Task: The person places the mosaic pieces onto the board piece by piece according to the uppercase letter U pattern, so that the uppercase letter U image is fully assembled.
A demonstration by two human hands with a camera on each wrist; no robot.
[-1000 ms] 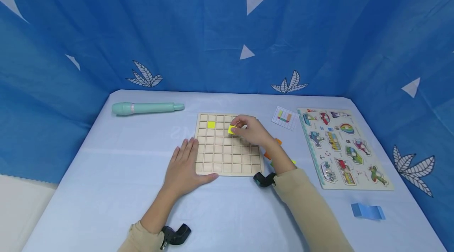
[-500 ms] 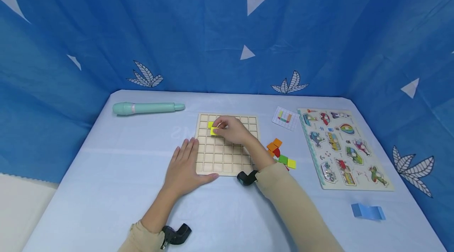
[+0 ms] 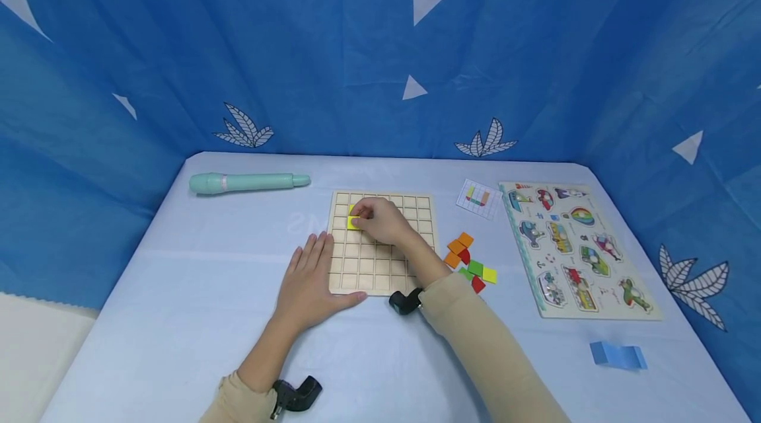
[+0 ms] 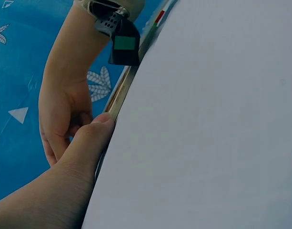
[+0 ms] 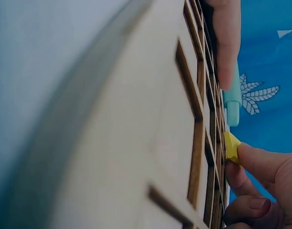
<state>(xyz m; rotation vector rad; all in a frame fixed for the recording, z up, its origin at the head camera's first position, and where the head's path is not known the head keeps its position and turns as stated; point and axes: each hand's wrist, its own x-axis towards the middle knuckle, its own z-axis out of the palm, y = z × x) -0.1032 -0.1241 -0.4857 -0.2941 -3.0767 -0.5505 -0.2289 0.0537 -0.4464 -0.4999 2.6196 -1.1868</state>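
A wooden grid board [image 3: 380, 269] lies in the middle of the table. My right hand [image 3: 382, 219] reaches over its upper left part and pinches a yellow square tile [image 3: 353, 223] between thumb and fingers. In the right wrist view that yellow tile [image 5: 232, 147] is tilted at the grid's surface. Another yellow tile sits in the cell just behind, mostly covered by the fingers. My left hand [image 3: 309, 284] rests flat at the board's left side, fingers straight along the edge and thumb at the near corner. In the left wrist view the thumb [image 4: 95, 133] touches the board's edge.
Right of the board lie several loose tiles: orange [image 3: 466, 239], red [image 3: 478, 284], green [image 3: 475, 268] and yellow [image 3: 489, 275]. A pattern card [image 3: 478, 198] lies behind them. Further right are a picture puzzle board [image 3: 579, 248] and a blue strip [image 3: 618, 355]. A mint-green microphone-shaped object [image 3: 255, 182] lies back left.
My right hand has carried the yellow tile leftward across the board, then slightly lower into line with the other yellow tile. The loose tiles have come into view. My left hand has stayed still.
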